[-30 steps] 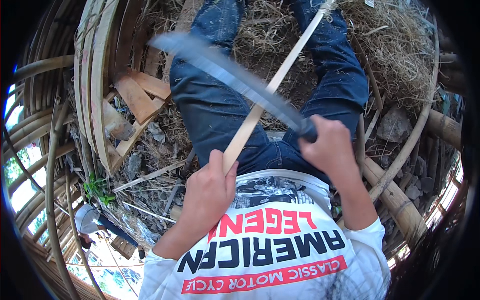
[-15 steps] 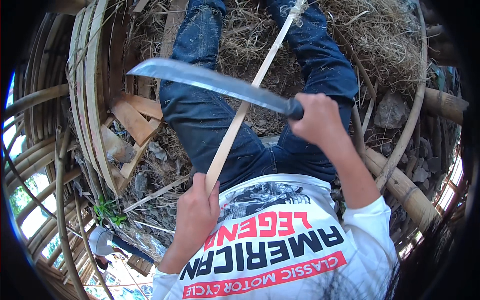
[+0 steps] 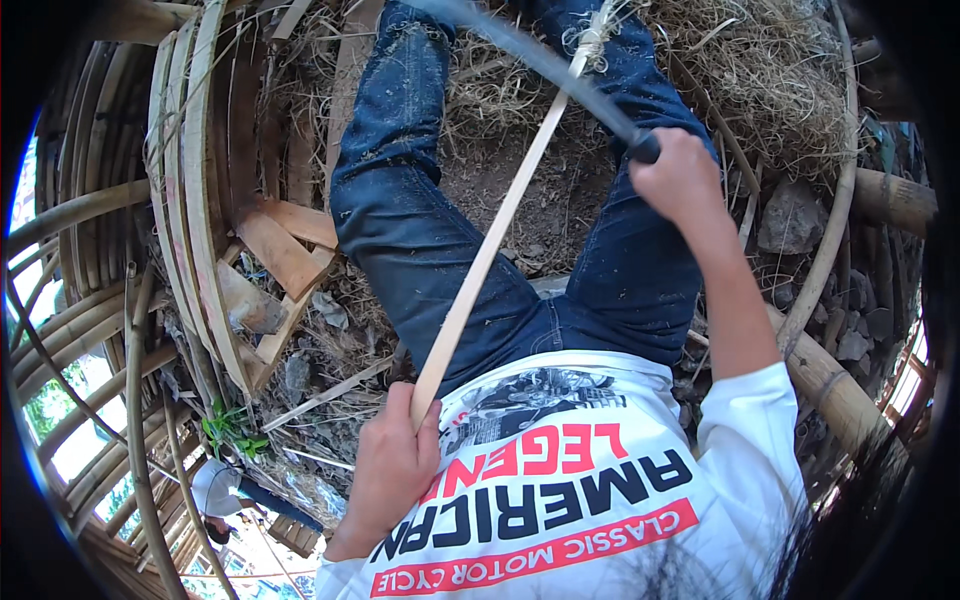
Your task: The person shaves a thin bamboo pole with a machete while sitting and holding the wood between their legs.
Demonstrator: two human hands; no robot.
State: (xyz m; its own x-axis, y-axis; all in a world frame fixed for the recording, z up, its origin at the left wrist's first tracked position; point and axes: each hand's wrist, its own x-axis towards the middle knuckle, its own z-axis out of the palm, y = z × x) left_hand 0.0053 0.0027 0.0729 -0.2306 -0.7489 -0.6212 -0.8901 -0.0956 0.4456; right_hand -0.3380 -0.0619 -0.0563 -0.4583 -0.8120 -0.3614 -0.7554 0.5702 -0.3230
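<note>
My left hand (image 3: pixel 388 462) is closed round the near end of a long pale strip of wood or bamboo (image 3: pixel 497 232), close to my shirt. The strip slants away over my lap and between my legs. Curled shavings (image 3: pixel 592 42) cling to its far end. In my right hand (image 3: pixel 683 178) is the dark handle of a machete (image 3: pixel 545 58), held above my right thigh. Its long blade is blurred and crosses the strip near the far end, pointing to the far left. The blade's tip runs out at the top edge. Whether blade and strip touch, I cannot tell.
Heaps of thin shavings (image 3: pixel 755 75) lie around my feet. Long split slats (image 3: pixel 192 190) and wood blocks (image 3: pixel 277 255) are at the left. A thick bamboo pole (image 3: pixel 830 385) and stones (image 3: pixel 790 217) lie right. Another person (image 3: pixel 220 495) is beyond the bamboo fence, lower left.
My right hand has moved forward and slightly right, carrying the machete from mid-strip toward the strip's far end. My left hand keeps its grip in nearly the same place.
</note>
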